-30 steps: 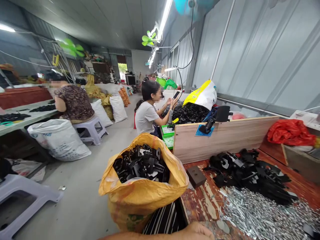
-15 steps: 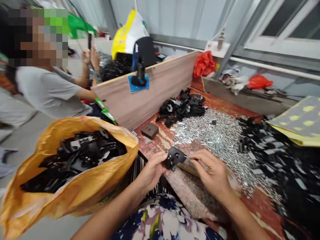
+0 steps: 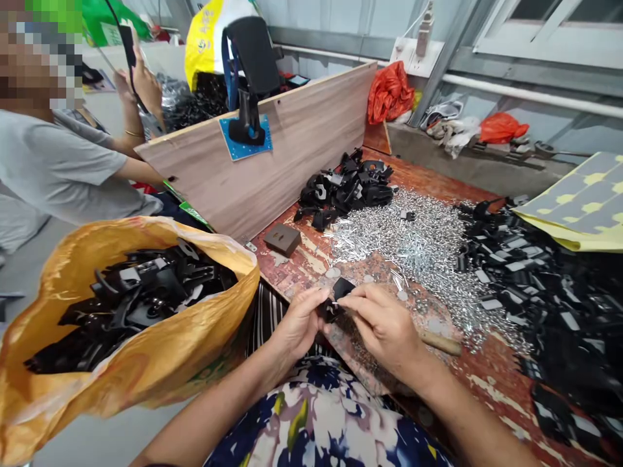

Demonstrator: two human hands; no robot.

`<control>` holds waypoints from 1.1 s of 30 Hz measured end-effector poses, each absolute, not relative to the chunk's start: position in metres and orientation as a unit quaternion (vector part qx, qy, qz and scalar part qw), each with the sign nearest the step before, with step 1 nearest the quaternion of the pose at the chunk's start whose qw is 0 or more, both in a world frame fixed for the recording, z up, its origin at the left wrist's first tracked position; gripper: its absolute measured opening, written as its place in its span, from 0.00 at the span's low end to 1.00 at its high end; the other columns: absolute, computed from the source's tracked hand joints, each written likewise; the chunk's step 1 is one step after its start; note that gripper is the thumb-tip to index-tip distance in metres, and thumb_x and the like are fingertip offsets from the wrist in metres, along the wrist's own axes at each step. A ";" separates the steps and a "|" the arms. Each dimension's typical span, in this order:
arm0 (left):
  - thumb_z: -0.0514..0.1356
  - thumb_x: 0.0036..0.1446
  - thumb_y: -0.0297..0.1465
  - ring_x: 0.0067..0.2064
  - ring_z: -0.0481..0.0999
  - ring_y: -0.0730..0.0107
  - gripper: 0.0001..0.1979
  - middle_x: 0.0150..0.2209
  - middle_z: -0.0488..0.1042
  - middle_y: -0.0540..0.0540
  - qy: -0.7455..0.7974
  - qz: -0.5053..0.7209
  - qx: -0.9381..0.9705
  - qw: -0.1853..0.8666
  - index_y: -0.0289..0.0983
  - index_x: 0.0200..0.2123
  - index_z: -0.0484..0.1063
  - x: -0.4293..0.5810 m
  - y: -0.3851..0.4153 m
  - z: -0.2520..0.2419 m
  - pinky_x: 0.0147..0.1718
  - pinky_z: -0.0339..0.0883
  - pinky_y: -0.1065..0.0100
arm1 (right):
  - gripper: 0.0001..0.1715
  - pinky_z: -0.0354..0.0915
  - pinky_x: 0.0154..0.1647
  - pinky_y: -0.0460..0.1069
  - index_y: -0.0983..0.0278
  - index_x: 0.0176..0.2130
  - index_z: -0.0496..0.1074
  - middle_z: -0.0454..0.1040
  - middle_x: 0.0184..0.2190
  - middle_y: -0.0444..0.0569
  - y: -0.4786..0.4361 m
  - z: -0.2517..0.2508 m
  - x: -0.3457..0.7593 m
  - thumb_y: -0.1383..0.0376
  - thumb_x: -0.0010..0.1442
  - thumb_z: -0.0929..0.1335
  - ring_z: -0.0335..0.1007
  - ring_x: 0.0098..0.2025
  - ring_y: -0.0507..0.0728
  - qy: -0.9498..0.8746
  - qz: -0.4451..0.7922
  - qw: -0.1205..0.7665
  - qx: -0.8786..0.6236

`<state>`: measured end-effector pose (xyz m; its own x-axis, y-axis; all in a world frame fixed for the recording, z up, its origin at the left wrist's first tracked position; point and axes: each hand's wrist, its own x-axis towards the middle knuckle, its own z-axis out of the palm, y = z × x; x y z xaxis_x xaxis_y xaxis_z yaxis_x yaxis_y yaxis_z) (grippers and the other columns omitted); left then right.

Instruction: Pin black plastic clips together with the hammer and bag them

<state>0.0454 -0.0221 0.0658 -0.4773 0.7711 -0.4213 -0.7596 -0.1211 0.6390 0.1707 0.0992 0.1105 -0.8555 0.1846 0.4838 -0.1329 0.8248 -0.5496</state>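
Observation:
My left hand [image 3: 298, 324] is closed on a small black plastic part [image 3: 343, 287], held above the near edge of the worktable. The fingertips of my right hand [image 3: 384, 324] pinch a thin silver metal pin [image 3: 335, 303] against that part. How deep the pin sits in it is hidden by my fingers. Right of the hands spreads a heap of silver pins [image 3: 413, 233] on the tabletop. Beneath my right wrist, a wooden handle [image 3: 440, 342] pokes out; its other end is covered by my hand.
An orange sack [image 3: 233, 259] of black parts stands at my left. A brown block [image 3: 282, 239] lies near a pile of black parts [image 3: 350, 188]. More black parts [image 3: 559, 311] cover the right side. Behind a wooden board [image 3: 292, 139], a co-worker [image 3: 58, 162] sits with raised hands.
My right hand has moved left, closer to my left hand, bringing the pin to the black part's near side. The part has turned in my left hand. The camera view has shifted.

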 end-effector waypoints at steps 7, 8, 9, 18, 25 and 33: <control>0.74 0.49 0.38 0.27 0.69 0.74 0.15 0.29 0.72 0.51 0.404 0.759 0.011 0.511 0.34 0.32 0.78 0.051 -0.024 0.060 0.18 0.71 0.74 | 0.14 0.68 0.39 0.51 0.67 0.47 0.76 0.70 0.35 0.51 0.094 0.101 0.169 0.73 0.70 0.61 0.66 0.39 0.57 -0.947 0.220 0.234 -0.025; 0.74 0.49 0.38 0.27 0.69 0.74 0.15 0.29 0.71 0.51 0.406 0.760 0.011 0.508 0.34 0.32 0.78 0.052 -0.024 0.059 0.18 0.71 0.73 | 0.14 0.67 0.39 0.52 0.68 0.46 0.76 0.70 0.35 0.51 0.093 0.102 0.169 0.72 0.70 0.61 0.66 0.39 0.57 -0.952 0.197 0.233 -0.025; 0.74 0.49 0.38 0.27 0.69 0.74 0.15 0.28 0.71 0.51 0.407 0.760 0.009 0.506 0.34 0.32 0.77 0.053 -0.024 0.058 0.18 0.70 0.73 | 0.14 0.67 0.38 0.52 0.68 0.44 0.76 0.70 0.34 0.52 0.091 0.103 0.169 0.72 0.70 0.61 0.66 0.38 0.58 -0.957 0.167 0.236 -0.020; 0.76 0.44 0.33 0.25 0.64 0.81 0.19 0.24 0.65 0.56 0.414 0.778 -0.031 0.473 0.35 0.24 0.67 0.059 -0.017 0.057 0.24 0.61 0.79 | 0.13 0.66 0.48 0.57 0.71 0.37 0.77 0.70 0.29 0.51 0.063 0.104 0.154 0.77 0.65 0.63 0.62 0.33 0.58 -0.952 -0.069 0.292 0.056; 0.71 0.54 0.38 0.30 0.67 0.76 0.14 0.33 0.68 0.52 0.416 0.757 0.051 0.501 0.37 0.35 0.71 0.056 -0.036 0.059 0.28 0.69 0.74 | 0.17 0.60 0.34 0.52 0.65 0.32 0.73 0.67 0.28 0.48 0.078 0.106 0.158 0.69 0.71 0.61 0.60 0.33 0.56 -0.964 0.092 0.250 -0.007; 0.65 0.60 0.45 0.29 0.69 0.73 0.21 0.37 0.74 0.49 0.689 0.591 0.179 0.379 0.41 0.52 0.71 0.031 -0.094 0.075 0.23 0.60 0.75 | 0.16 0.65 0.44 0.54 0.64 0.54 0.72 0.74 0.41 0.53 0.108 0.078 0.193 0.60 0.72 0.64 0.67 0.43 0.59 -0.977 0.125 0.150 -0.082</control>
